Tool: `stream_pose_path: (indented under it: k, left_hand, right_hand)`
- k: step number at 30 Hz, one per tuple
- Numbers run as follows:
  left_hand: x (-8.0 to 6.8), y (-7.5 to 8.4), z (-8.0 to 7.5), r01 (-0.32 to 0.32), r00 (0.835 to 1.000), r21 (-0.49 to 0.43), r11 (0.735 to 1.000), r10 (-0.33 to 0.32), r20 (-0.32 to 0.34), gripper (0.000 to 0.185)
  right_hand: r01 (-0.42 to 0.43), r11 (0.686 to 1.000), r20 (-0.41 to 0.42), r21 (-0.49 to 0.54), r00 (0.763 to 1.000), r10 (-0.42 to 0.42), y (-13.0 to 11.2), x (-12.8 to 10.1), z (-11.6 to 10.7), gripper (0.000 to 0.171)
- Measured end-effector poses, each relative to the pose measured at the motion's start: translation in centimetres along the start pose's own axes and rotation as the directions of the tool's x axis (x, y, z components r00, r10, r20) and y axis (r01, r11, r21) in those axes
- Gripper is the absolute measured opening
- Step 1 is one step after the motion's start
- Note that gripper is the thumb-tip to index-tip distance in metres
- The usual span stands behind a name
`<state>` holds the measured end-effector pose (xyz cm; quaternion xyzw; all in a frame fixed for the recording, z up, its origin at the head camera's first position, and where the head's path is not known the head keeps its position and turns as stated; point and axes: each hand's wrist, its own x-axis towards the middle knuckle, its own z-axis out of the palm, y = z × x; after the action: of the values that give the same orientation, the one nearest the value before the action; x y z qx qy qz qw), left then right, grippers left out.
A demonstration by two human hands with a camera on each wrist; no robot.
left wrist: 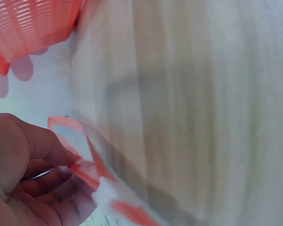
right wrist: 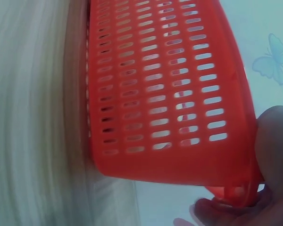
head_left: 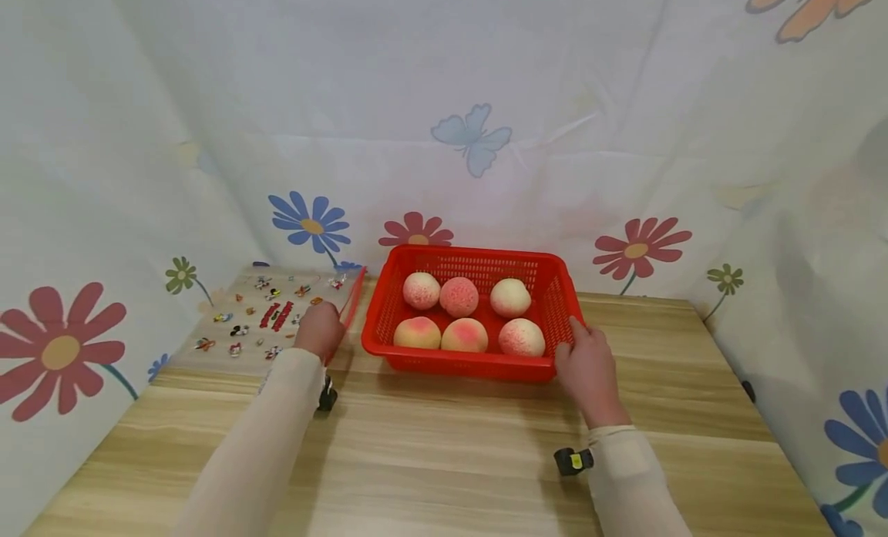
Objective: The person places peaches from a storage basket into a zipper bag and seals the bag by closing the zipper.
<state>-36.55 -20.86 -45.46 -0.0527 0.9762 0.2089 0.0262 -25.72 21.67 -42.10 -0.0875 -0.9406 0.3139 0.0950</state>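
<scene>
A red basket (head_left: 548, 306) of slotted plastic sits toward the back of the wooden tabletop (head_left: 444, 444), with six peaches (head_left: 465, 315) inside in two rows of three. The right hand (head_left: 588, 367) grips the basket's near right corner — thumb over the rim, fingers curled under the lip, as the right wrist view shows. To the left of the basket lies a clear zip bag (head_left: 277, 315) printed with small cartoon figures, edged by a red strip; the left hand (head_left: 319, 329) pinches that strip at the edge nearest the basket. The basket looks light but somewhat flexible, likely to sag or tip under its load if lifted by one corner — the rim is its stiffest hold. The bag looks thin, limp and slippery.
</scene>
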Motion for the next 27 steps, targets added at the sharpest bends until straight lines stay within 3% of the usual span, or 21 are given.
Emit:
stream_pose_path:
  k: [10, 17, 22, 27]
  left_hand:
    - [-0.7, 0.5, -1.5, -0.032, 0.999, -0.016, 0.999, 0.032, 0.002, 0.023]
    - [-0.9, 0.6, -2.2, -0.018, 0.999, -0.064, 0.998, 0.020, 0.028, 0.033]
    - [-1.6, 1.0, -3.2, -0.008, 0.999, -0.110, 0.994, 0.014, 0.052, 0.032]
    - [-2.3, 1.3, -3.9, -0.001, 0.998, -0.133, 0.991, 0.010, 0.069, 0.026]
  right_hand:
    - [0.124, 0.992, -0.039, -0.035, 0.991, -0.126, -2.1, 0.1, -0.3, 0.051]
    - [0.170, 0.984, 0.004, -0.044, 0.985, -0.170, -5.1, 0.6, 0.4, 0.052]
    - [0.215, 0.976, 0.039, 0.023, 0.976, -0.216, -7.7, 0.8, 1.4, 0.050]
    - [0.297, 0.950, 0.081, 0.093, 0.949, -0.304, -10.1, 0.6, 2.9, 0.046]
